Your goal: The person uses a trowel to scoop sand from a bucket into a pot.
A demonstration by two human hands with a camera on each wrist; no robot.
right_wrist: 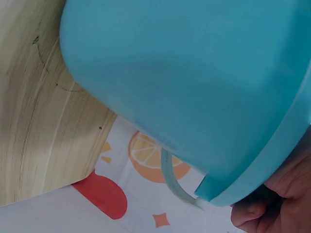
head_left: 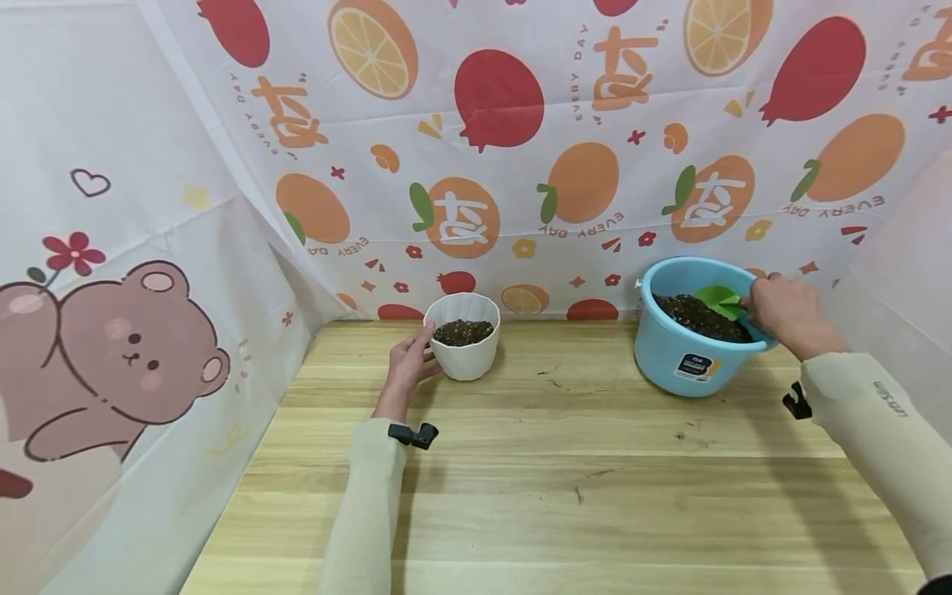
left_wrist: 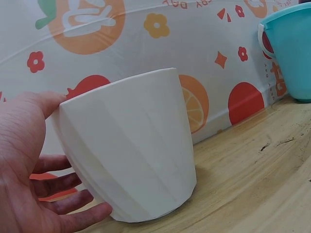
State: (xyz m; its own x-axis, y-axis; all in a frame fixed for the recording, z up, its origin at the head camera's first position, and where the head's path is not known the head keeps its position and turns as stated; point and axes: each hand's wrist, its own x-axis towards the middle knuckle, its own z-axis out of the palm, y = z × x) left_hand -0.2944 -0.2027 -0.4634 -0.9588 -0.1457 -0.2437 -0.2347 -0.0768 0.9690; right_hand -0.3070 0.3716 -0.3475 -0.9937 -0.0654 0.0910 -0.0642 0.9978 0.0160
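A white faceted flowerpot (head_left: 466, 361) stands on the table, partly filled with dark soil (head_left: 463, 333). My left hand (head_left: 407, 361) holds it at its left side; in the left wrist view the thumb touches the rim and the fingers lie along the lower wall. To the right is a light blue bucket (head_left: 662, 355) of dark soil (head_left: 699, 321). Over its right rim, my right hand (head_left: 792, 310) grips a green trowel (head_left: 718, 301) whose blade rests at the soil. The right wrist view shows mostly the bucket's outer wall (right_wrist: 170, 82), with the trowel hidden.
Both vessels stand near the back of the wooden table (head_left: 521, 496), by a fruit-printed cloth (head_left: 498, 190). A cloth with a bear print (head_left: 134, 347) hangs at the left. Small soil crumbs (head_left: 578, 494) dot the wood. The bucket has a pale handle (right_wrist: 170, 174).
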